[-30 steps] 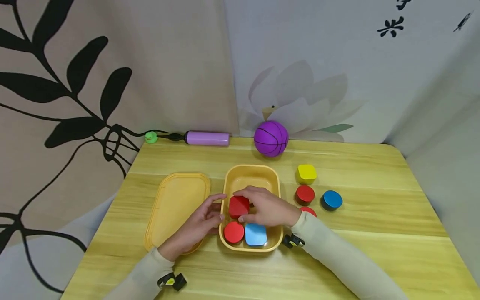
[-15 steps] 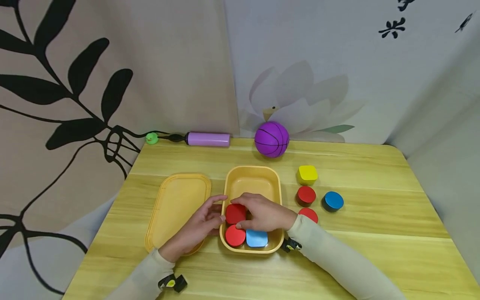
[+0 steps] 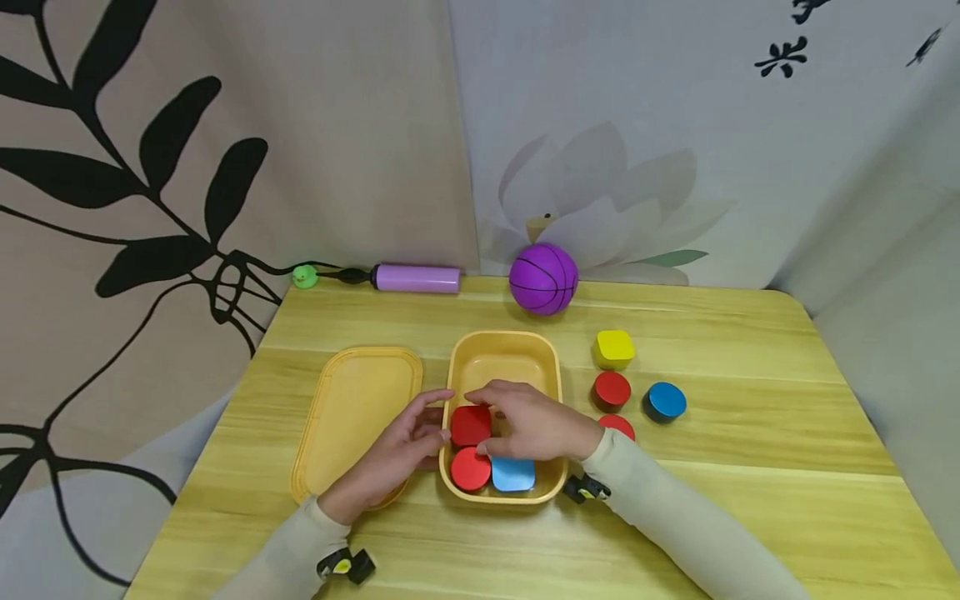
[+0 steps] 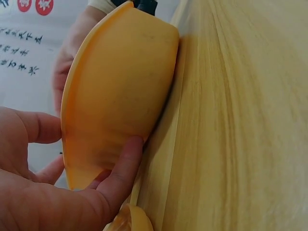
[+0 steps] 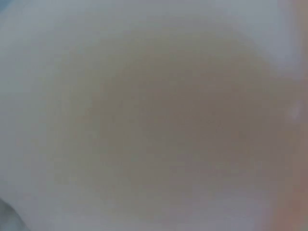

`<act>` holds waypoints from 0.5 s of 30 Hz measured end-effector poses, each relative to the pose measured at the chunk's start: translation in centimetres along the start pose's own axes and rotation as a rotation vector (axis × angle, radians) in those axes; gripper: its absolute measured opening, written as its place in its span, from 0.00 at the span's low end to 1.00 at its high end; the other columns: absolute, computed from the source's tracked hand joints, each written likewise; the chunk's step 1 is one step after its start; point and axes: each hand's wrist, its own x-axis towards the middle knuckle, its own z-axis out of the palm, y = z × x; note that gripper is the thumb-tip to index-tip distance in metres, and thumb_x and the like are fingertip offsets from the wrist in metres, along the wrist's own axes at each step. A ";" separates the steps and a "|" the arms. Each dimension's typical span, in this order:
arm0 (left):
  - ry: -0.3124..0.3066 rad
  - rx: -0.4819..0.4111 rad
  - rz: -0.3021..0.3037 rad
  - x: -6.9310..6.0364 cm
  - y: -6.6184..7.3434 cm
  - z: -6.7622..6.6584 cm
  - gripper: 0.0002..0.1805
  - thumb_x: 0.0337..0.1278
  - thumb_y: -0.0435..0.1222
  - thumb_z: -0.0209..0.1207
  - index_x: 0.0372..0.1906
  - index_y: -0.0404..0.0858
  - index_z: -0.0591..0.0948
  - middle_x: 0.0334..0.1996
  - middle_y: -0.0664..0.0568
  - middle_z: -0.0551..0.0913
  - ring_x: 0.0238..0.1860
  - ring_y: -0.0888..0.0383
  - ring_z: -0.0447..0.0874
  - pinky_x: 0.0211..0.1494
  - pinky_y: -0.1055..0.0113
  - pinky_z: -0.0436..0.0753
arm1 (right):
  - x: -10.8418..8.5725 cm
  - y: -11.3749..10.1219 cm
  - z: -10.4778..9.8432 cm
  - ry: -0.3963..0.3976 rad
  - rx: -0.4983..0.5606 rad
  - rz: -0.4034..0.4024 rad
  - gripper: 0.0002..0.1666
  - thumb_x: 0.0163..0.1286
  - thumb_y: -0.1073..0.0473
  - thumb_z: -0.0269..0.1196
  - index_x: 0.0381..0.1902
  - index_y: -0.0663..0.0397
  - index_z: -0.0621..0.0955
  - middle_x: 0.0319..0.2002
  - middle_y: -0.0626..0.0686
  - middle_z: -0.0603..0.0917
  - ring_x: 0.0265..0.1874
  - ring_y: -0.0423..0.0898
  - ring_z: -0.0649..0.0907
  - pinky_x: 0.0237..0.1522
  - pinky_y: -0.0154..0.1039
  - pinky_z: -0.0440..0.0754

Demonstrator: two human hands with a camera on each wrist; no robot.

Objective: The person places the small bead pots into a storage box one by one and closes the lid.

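Observation:
A yellow container (image 3: 504,499) holds a red squarish block (image 3: 471,426), a round red block (image 3: 471,469) and a light blue block (image 3: 513,475). Over its right side reaches the right hand (image 3: 536,421), thumb and index finger apart beside the red squarish block, not pinching it. Outside the left wall, the left hand (image 3: 401,446) touches the container with relaxed fingers; in the left wrist view, fingers of the left hand (image 4: 115,187) rest along the outer wall of the container (image 4: 115,91). The right wrist view is a blur.
A yellow lid (image 3: 352,400) lies left of the container. To the right stand a yellow block (image 3: 614,349), red blocks (image 3: 611,391) and a blue block (image 3: 665,402). Behind are a purple ball (image 3: 543,279), a purple pump (image 3: 417,278) and a small green toy (image 3: 304,277).
The red squarish block has moved toward the near end of the container, beside the round red block. The right hand has moved with it, then its index finger lifted off. The left hand has stayed put.

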 end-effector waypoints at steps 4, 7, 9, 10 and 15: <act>0.008 0.010 -0.010 0.0 0.0 0.0 0.33 0.79 0.36 0.55 0.82 0.50 0.59 0.72 0.36 0.70 0.64 0.45 0.81 0.55 0.52 0.88 | -0.9 -0.1 -0.9 0.037 0.060 -0.021 0.39 0.70 0.47 0.73 0.74 0.54 0.75 0.68 0.52 0.81 0.63 0.49 0.83 0.62 0.46 0.85; 0.013 0.012 -0.019 0.0 0.0 0.1 0.33 0.79 0.36 0.55 0.82 0.50 0.60 0.72 0.36 0.71 0.64 0.46 0.81 0.55 0.53 0.88 | -1.7 -0.1 -1.7 0.080 0.099 -0.023 0.36 0.71 0.48 0.71 0.73 0.53 0.76 0.68 0.54 0.81 0.65 0.49 0.82 0.62 0.46 0.86; 0.019 0.013 -0.019 -0.1 0.0 0.1 0.33 0.79 0.36 0.55 0.82 0.51 0.60 0.72 0.37 0.71 0.64 0.46 0.81 0.55 0.53 0.88 | -2.3 -0.1 -2.2 0.112 0.116 -0.021 0.35 0.72 0.49 0.71 0.72 0.52 0.76 0.68 0.54 0.81 0.66 0.48 0.81 0.62 0.45 0.86; 0.020 0.016 -0.015 -0.1 0.1 0.1 0.33 0.79 0.36 0.55 0.82 0.50 0.60 0.72 0.36 0.71 0.63 0.46 0.81 0.55 0.53 0.88 | -2.5 -0.1 -2.5 0.127 0.120 -0.019 0.34 0.72 0.49 0.71 0.72 0.50 0.76 0.68 0.54 0.82 0.66 0.48 0.81 0.61 0.45 0.86; 0.029 0.017 -0.001 -0.3 0.4 0.2 0.33 0.78 0.34 0.55 0.82 0.48 0.61 0.70 0.35 0.72 0.62 0.47 0.81 0.53 0.55 0.89 | -4.1 0.4 -3.5 0.199 0.144 -0.015 0.31 0.73 0.50 0.70 0.71 0.47 0.77 0.66 0.54 0.83 0.64 0.51 0.83 0.60 0.50 0.87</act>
